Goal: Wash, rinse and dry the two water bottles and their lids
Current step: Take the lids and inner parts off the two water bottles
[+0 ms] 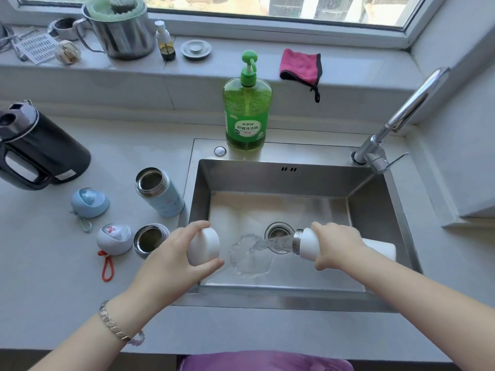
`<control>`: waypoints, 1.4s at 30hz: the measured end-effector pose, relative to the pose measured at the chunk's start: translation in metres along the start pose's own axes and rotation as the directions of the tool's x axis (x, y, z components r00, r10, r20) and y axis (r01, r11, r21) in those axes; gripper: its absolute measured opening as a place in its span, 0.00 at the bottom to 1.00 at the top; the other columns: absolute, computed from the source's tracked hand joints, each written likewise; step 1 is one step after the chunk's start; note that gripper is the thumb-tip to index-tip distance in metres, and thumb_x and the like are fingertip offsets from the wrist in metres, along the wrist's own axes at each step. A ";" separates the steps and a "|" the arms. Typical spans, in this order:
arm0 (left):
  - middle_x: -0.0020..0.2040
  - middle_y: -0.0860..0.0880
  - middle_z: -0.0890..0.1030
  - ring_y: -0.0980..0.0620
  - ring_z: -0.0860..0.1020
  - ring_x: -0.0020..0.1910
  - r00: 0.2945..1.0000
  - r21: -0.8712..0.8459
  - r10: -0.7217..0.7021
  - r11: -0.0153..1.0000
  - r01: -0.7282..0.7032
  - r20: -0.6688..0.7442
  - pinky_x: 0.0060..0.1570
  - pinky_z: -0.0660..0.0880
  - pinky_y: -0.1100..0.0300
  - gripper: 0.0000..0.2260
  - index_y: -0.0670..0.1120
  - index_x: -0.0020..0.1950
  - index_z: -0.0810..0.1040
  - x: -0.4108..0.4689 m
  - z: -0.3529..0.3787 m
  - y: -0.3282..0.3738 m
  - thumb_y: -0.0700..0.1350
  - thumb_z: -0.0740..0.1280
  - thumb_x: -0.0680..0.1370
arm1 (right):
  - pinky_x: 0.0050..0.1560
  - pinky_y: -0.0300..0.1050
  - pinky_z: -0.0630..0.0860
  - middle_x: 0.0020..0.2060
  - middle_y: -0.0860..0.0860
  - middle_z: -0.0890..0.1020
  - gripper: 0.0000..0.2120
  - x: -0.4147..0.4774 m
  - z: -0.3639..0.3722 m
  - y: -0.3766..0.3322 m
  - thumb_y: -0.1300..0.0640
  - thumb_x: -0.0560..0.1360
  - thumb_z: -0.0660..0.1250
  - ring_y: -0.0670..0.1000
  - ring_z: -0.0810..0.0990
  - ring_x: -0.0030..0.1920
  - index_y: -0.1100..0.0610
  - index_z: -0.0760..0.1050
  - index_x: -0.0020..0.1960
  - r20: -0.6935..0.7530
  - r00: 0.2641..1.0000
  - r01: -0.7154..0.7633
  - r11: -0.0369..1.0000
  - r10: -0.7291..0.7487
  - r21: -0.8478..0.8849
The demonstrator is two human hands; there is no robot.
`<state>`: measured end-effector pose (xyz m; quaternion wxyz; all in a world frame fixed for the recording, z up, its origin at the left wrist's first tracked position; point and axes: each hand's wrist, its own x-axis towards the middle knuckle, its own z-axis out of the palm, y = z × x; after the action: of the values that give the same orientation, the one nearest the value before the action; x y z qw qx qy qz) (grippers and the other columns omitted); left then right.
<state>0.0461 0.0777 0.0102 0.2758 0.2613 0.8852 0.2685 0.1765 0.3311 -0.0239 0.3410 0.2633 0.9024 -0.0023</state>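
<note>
My right hand [336, 246] grips a white bottle [308, 243] held on its side over the steel sink [267, 172]. Water pours from its mouth toward the drain [278, 232]. My left hand [174, 250] holds a white lid [205, 246] above the sink's left edge. On the counter to the left stand an open light-blue bottle [160, 192] and a second open bottle [150, 239], partly hidden by my left hand. Beside them lie a blue lid [89, 202] and a white lid with a red loop [113, 239].
A green dish-soap pump bottle [247, 113] stands behind the sink. The tap [396, 119] rises at the back right. A pink cloth [301, 66] hangs off the windowsill. A dark kettle [34, 151] sits at the far left; a steel pot [120, 30] is on the sill.
</note>
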 end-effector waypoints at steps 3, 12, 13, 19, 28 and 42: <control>0.52 0.59 0.72 0.55 0.73 0.46 1.000 0.003 0.020 1.000 -0.020 0.011 0.51 0.72 0.58 0.27 0.61 0.65 0.67 0.001 0.004 0.004 0.57 0.73 0.68 | 0.39 0.41 0.67 0.52 0.49 0.77 0.24 0.000 -0.005 0.002 0.50 0.66 0.71 0.52 0.77 0.47 0.53 0.66 0.58 0.003 1.000 -0.015 0.998 0.016 -0.060; 0.53 0.64 0.71 0.59 0.72 0.50 0.996 -0.020 0.084 0.996 -0.084 -0.012 0.51 0.72 0.62 0.28 0.64 0.64 0.66 -0.009 -0.002 0.007 0.59 0.73 0.67 | 0.41 0.41 0.68 0.54 0.48 0.76 0.26 -0.009 -0.002 0.016 0.47 0.66 0.72 0.50 0.79 0.53 0.52 0.67 0.60 0.005 0.999 -0.038 0.990 0.039 -0.136; 0.52 0.65 0.71 0.60 0.73 0.49 0.996 -0.028 0.075 0.997 -0.076 -0.040 0.49 0.71 0.63 0.29 0.66 0.63 0.64 -0.012 -0.007 0.004 0.60 0.73 0.66 | 0.41 0.41 0.69 0.52 0.49 0.75 0.27 -0.009 -0.001 0.015 0.46 0.65 0.72 0.51 0.79 0.51 0.51 0.66 0.59 -0.032 0.999 -0.035 0.998 0.033 -0.049; 0.49 0.57 0.75 0.53 0.78 0.38 0.906 -0.154 -0.129 0.985 0.072 -0.402 0.43 0.74 0.54 0.25 0.61 0.56 0.67 -0.026 -0.067 -0.038 0.51 0.77 0.65 | 0.43 0.34 0.72 0.46 0.47 0.73 0.28 -0.004 -0.013 -0.032 0.52 0.57 0.78 0.47 0.75 0.43 0.43 0.72 0.55 -0.398 0.917 0.310 0.628 0.001 0.714; 0.62 0.52 0.71 0.47 0.74 0.59 0.942 0.183 -0.314 0.926 0.331 -0.116 0.51 0.71 0.57 0.27 0.55 0.65 0.68 -0.010 -0.042 -0.171 0.48 0.72 0.68 | 0.47 0.29 0.72 0.48 0.40 0.81 0.30 -0.006 -0.025 -0.124 0.63 0.56 0.81 0.38 0.78 0.48 0.45 0.76 0.53 -0.513 0.856 0.512 0.225 -0.056 0.829; 0.64 0.48 0.68 0.48 0.65 0.63 0.977 0.115 -0.073 0.989 0.098 -0.200 0.63 0.63 0.58 0.40 0.48 0.71 0.66 0.003 -0.007 -0.198 0.51 0.79 0.63 | 0.53 0.39 0.74 0.47 0.40 0.80 0.31 0.009 -0.026 -0.169 0.64 0.58 0.80 0.38 0.78 0.49 0.42 0.71 0.53 -0.537 0.837 0.536 0.041 0.104 0.843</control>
<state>-0.0226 -0.0650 -0.1084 0.1821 0.2120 0.9334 0.2251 0.0739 0.1943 -0.0391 -0.1599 0.2667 0.7359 -0.6014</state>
